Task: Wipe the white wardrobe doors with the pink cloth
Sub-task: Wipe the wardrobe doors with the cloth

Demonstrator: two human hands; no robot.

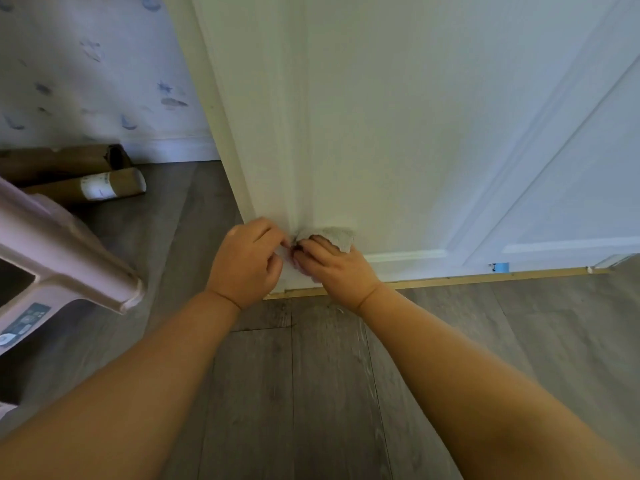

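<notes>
Head view, looking down at the foot of a wardrobe.

Wardrobe: white, panelled doors filling the far right; a corner post runs down to the floor at centre. A thin wood-coloured strip lines its base. A small blue tag sits at the bottom edge, right of centre.

Cloth: pale, greyish-pink in this light, bunched. Pressed against the lowest part of the wardrobe, just right of the corner post, close above the floor. Its upper edge shows above the right hand; a small fold shows below the fingers.

Right hand: palm down on the cloth, fingers curled over it and closed on it, holding it to the white surface. Forearm bare, reaching in from near right.

Left hand: just left of the right hand, at the corner post. Fingers bent inward, tips pinched together at the cloth's left edge; whether they actually hold cloth cannot be told. Forearm bare, from near left.

Floor: grey wood-look planks.

Stool: pink plastic, left edge, label on its side, partly out of frame.

Tubes: two brown cardboard rolls lying on the floor at far left, against the wall.

Wall: far left, pale paper with small blue figures, white skirting below.
</notes>
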